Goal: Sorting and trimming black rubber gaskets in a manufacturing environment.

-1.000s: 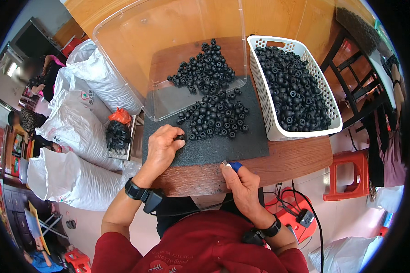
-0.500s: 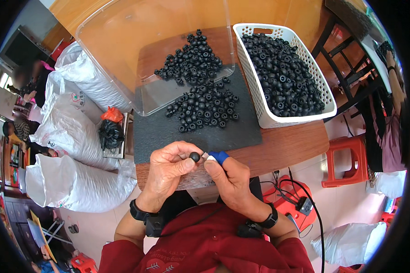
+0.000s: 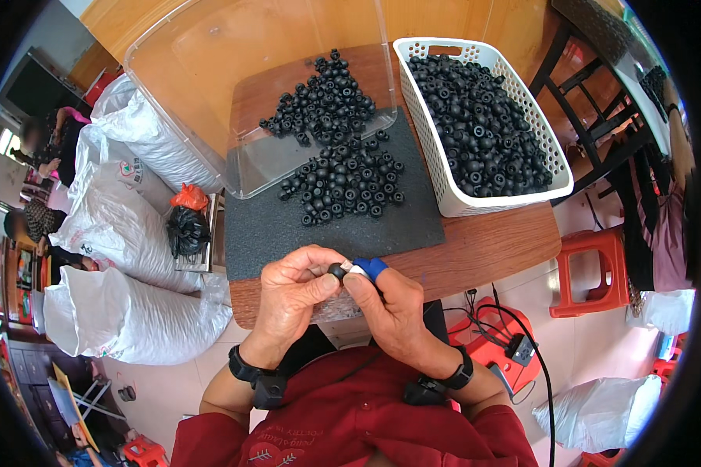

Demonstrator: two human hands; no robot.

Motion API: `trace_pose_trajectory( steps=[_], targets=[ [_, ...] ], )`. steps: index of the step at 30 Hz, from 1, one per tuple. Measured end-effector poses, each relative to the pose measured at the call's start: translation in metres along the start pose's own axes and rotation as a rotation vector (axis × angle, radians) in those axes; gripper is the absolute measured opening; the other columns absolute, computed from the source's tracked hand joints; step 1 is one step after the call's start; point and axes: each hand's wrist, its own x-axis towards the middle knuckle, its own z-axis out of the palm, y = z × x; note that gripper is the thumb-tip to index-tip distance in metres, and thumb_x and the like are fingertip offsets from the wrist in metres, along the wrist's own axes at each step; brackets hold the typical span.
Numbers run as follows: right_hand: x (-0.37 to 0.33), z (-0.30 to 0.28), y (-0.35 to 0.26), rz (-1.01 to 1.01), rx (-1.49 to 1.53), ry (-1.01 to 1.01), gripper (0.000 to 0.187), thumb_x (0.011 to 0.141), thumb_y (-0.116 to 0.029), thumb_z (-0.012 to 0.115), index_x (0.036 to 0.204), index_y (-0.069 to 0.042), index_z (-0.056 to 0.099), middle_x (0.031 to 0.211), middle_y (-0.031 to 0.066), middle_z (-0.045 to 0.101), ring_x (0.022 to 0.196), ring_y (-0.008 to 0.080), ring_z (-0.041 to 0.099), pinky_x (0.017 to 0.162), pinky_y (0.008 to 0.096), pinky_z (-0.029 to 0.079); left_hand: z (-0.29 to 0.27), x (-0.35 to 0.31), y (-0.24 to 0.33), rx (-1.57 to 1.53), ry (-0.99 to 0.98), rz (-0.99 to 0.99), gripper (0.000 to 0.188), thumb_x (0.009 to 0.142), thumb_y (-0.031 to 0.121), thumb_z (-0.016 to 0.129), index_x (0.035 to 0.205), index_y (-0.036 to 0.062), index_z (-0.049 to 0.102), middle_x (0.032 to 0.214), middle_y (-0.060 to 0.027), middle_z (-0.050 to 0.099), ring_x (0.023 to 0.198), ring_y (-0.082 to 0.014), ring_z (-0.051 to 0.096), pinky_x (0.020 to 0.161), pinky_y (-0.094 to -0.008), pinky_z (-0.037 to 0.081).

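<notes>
Over the near edge of the table, my left hand [image 3: 284, 300] pinches a small round black piece [image 3: 336, 270] between thumb and fingertips. My right hand [image 3: 393, 307] meets it from the other side, its fingers closed at the piece. Blue wrapping [image 3: 372, 267] covers a finger of that hand, and a small white item [image 3: 357, 271] shows at its fingertips; what it grips I cannot make out. Beyond both hands, a pile of similar black pieces with holes [image 3: 346, 183] lies on a dark mat [image 3: 265, 245]. More of them spill from a clear plastic bin [image 3: 245, 193] lying open toward me.
A white perforated basket [image 3: 494, 206], full of black pieces, stands right of the mat on the wooden table [image 3: 506, 237]. Large white sacks [image 3: 125, 311] crowd the left side. To the right are a red stool [image 3: 592, 272] and a black cable [image 3: 549, 389]. Other people sit far left.
My two hands have come slightly closer, and the black piece now touches the right fingertips. The whole view has shifted a little; the piles look unchanged.
</notes>
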Motion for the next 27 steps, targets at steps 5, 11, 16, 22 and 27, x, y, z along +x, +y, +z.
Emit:
trace_pose_trajectory(
  steps=[5,11,16,22,27],
  targets=[
    [0.000,0.000,0.001,-0.048,-0.071,0.004,0.011,0.089,-0.010,0.060,0.084,0.000,0.059,0.069,0.0129,0.058,0.058,0.0264,0.059,0.050,0.0344,0.043,0.002,0.000,-0.002,0.035,0.008,0.035,0.025,0.078,0.005,0.072,0.099,-0.0041,0.063,0.090,-0.0085,0.063,0.076,-0.0126,0.059,0.068,-0.0241,0.049],
    [0.000,0.003,0.006,-0.168,-0.138,0.056,0.012,0.086,-0.008,0.064,0.087,0.003,0.058,0.070,0.0132,0.059,0.057,0.0282,0.059,0.049,0.0358,0.044,0.008,-0.005,0.000,0.101,0.050,0.074,0.024,0.078,0.006,0.073,0.097,-0.0046,0.064,0.088,-0.0077,0.063,0.076,-0.0123,0.060,0.067,-0.0232,0.050],
    [0.000,0.005,0.013,-0.251,-0.178,0.103,0.015,0.083,-0.009,0.067,0.086,0.004,0.059,0.069,0.0130,0.059,0.054,0.0273,0.059,0.046,0.0358,0.045,0.005,-0.006,-0.003,0.214,0.034,0.168,0.024,0.077,0.007,0.073,0.097,-0.0047,0.065,0.088,-0.0077,0.064,0.075,-0.0119,0.060,0.067,-0.0230,0.050],
    [-0.001,0.002,0.013,-0.262,-0.235,0.069,0.014,0.081,-0.009,0.068,0.080,0.001,0.058,0.065,0.0115,0.059,0.050,0.0251,0.058,0.043,0.0347,0.044,0.002,-0.010,-0.008,0.158,0.016,0.102,0.023,0.081,0.006,0.070,0.102,-0.0033,0.065,0.085,-0.0046,0.063,0.071,-0.0074,0.056,0.062,-0.0196,0.045],
    [-0.005,0.003,0.016,-0.265,-0.252,0.027,0.015,0.081,-0.009,0.068,0.075,0.000,0.057,0.063,0.0106,0.058,0.049,0.0258,0.058,0.043,0.0348,0.044,0.002,-0.012,-0.012,-0.073,0.033,-0.056,0.028,0.079,0.007,0.072,0.101,-0.0068,0.063,0.085,-0.0105,0.065,0.067,-0.0113,0.058,0.059,-0.0222,0.048]
  ],
)
